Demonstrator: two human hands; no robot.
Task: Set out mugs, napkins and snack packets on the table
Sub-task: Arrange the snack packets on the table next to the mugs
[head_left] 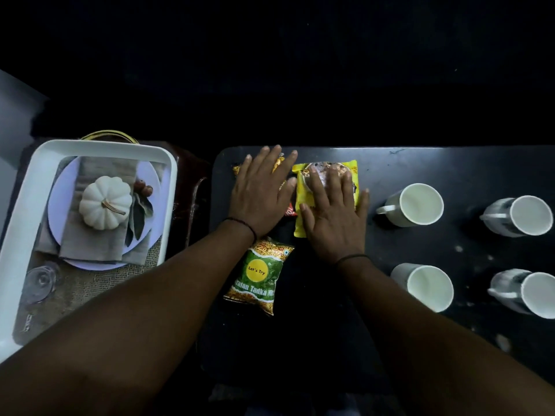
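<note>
Three snack packets lie on the black table (405, 163). My left hand (259, 193) rests flat, fingers spread, on an orange and red packet (290, 211), which it mostly hides. My right hand (333, 214) lies flat on a yellow packet (301, 187) beside it. A green and orange packet (259, 277) lies free, nearer to me, below my left wrist. Several white mugs stand to the right: two inner ones (413, 205) (426, 286) and two outer ones (519, 216) (528, 292). Grey napkins (90, 241) lie in the tray at left.
A white tray (27, 205) at the left holds a pale plate (60, 202), a small white pumpkin (105, 202), leaves, a clear glass (40, 282) and burlap. Beyond the table's far edge all is dark.
</note>
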